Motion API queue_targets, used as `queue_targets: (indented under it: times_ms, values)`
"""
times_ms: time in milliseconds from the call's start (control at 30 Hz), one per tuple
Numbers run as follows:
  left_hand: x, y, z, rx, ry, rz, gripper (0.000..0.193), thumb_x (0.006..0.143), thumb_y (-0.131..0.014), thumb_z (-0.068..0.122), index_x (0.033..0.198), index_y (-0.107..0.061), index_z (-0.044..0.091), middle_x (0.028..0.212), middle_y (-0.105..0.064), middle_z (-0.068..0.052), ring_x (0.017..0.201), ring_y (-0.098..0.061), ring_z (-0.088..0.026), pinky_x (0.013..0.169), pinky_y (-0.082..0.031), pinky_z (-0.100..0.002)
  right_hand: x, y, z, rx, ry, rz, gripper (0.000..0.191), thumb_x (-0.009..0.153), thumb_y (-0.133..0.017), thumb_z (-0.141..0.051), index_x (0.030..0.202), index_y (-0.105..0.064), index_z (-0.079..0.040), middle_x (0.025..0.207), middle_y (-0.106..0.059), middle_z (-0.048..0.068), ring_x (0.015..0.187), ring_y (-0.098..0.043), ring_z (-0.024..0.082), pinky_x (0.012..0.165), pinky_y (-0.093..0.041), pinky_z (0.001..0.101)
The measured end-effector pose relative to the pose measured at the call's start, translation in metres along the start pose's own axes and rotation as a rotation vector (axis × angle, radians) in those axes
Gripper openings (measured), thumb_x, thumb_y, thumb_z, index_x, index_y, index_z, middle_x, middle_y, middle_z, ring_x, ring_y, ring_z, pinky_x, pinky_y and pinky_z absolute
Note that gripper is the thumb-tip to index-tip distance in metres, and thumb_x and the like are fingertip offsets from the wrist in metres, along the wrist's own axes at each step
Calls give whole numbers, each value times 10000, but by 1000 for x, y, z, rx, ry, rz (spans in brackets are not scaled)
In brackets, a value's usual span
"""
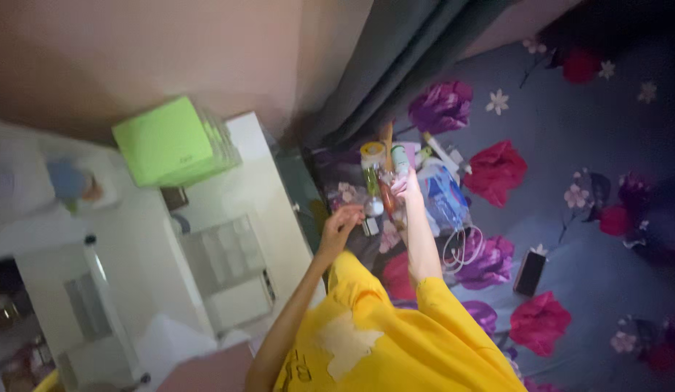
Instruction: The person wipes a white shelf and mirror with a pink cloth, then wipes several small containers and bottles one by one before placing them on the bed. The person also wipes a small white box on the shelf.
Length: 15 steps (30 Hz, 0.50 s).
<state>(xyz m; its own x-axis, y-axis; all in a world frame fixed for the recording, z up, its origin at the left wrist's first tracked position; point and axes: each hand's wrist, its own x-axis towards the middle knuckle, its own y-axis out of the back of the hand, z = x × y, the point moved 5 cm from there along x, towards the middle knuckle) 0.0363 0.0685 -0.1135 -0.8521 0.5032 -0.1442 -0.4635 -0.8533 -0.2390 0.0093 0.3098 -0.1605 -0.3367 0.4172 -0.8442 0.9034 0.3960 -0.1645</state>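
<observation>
Fingers (pixel 350 215) of two hands among several small bottles (pixel 373 190).

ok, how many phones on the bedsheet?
1: a dark phone lies flat on the flowered bedsheet, right of the white cable. Others could be hidden in the clutter.

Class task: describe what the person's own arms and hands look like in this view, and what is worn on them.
Both forearms are bare; the left hand and right hand wear no gloves. No watch or rings can be made out. Loose yellow sleeves end near the elbows.
</observation>
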Motion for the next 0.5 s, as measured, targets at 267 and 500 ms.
queue_targets:
  times_ms: [267, 500]
  values:
    - [39, 25, -2, -57, 52, 90, 293, 1072, -561, 225, 1239, -645, -1, 1071, -720, -67, 968, -669, -113, 898, -534, -266, 29, -57, -47, 51, 2, 61, 369, 986, -607, -464, 1073, -615, -106, 780, -583, 11, 592, -549, 134, 476, -442, 280]
    - [51, 51, -9, -81, 47, 196, 284, 1073, -545, 184, 1259, -621, -17, 1060, -713, -91, 949, -635, -131, 882, -502, -273, 58, -81, -60, 45, 13, 78, 335, 975, -612, -424, 1090, -621, -110, 813, -611, 18, 632, -574, 143, 507, -462, 286]
